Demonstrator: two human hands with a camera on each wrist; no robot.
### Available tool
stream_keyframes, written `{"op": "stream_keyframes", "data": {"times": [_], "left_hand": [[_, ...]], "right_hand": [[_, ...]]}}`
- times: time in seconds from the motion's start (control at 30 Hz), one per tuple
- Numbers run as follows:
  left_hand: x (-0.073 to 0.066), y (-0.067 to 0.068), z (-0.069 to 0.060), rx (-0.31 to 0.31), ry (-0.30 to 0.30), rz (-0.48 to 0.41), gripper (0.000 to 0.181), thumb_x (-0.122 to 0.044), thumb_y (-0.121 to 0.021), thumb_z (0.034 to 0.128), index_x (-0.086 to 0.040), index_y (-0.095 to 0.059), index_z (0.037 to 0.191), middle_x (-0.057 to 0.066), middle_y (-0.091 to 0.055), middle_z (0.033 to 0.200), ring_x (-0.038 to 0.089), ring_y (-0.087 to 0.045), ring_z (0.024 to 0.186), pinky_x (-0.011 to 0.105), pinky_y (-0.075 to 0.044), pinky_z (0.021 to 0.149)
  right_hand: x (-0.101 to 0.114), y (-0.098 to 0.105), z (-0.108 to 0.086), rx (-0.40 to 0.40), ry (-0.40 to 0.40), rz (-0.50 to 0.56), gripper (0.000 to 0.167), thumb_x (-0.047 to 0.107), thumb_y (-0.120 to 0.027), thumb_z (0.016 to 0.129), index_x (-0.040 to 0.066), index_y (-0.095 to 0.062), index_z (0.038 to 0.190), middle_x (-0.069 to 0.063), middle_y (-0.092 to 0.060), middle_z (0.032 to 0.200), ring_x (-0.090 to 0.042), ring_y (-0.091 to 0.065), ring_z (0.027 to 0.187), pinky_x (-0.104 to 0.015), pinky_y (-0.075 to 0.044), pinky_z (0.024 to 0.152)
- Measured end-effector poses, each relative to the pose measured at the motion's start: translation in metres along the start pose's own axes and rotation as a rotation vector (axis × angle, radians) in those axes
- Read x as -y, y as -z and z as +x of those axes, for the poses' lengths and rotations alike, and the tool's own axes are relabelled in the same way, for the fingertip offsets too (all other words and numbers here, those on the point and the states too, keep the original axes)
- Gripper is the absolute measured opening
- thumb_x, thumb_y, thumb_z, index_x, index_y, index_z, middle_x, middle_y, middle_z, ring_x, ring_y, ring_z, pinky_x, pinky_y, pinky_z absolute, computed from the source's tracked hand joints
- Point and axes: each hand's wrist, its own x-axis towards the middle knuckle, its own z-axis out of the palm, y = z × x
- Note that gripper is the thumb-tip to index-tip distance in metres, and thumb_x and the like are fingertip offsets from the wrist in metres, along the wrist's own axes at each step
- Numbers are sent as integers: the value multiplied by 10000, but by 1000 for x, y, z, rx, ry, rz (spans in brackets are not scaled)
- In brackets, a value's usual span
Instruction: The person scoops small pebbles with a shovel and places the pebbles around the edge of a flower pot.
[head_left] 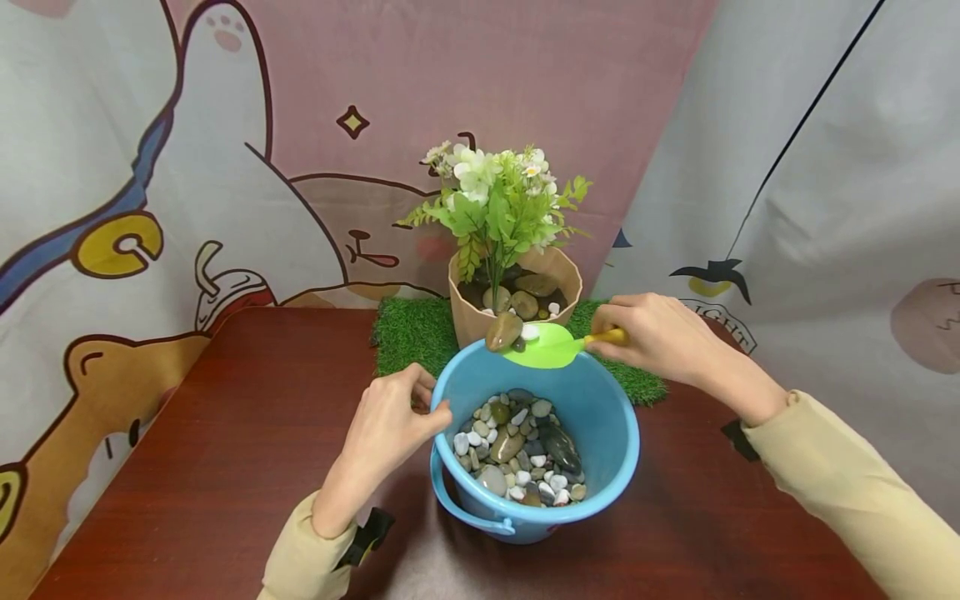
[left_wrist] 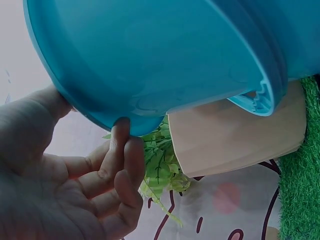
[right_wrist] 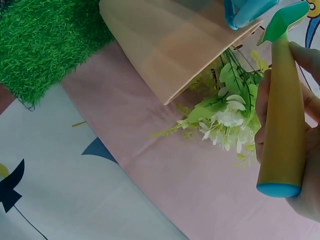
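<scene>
"What's closest in the head view?"

"A beige sleeve (head_left: 847, 475). Its right hand (head_left: 663, 337) grips a green shovel (head_left: 551, 346), which bears a brown stone (head_left: 504, 332) at its tip, over the far rim of a blue bucket (head_left: 618, 425) with pebbles (head_left: 517, 433) inside. Just behind stands a flowerpot (head_left: 467, 321)."

"And the left wrist view?"

"The left hand (left_wrist: 70, 185) pinches the bucket's rim between thumb and fingertips."

"The right wrist view?"

"Fingers wrap the shovel's yellow handle (right_wrist: 282, 115); beyond are white flowers (right_wrist: 230, 117) and a grass mat (right_wrist: 50, 50)."
</scene>
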Motion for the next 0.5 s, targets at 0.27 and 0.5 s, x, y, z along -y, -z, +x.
{"op": "stream_keyframes", "data": {"times": [0.27,0.5], "left_hand": [[1,-1,1,4,-2,-1,142,-171,-696,710,-93,-645,817,-16,-679,678,58,-605,606,255,-493,601],[1,-1,1,1,-3,2,138,-160,-694,709,-86,-647,816,-5,-680,677,57,-607,600,257,-495,596]], "right_hand": [[-6,3,11,32,-39,-19,112,232,-726,803,146,-660,773,36,-570,661,-45,-417,510,-213,-340,455],[-11,3,20,51,-61,-32,125,239,-711,809,130,-658,778,34,-531,634,-74,-409,508,-231,-324,444]]}}
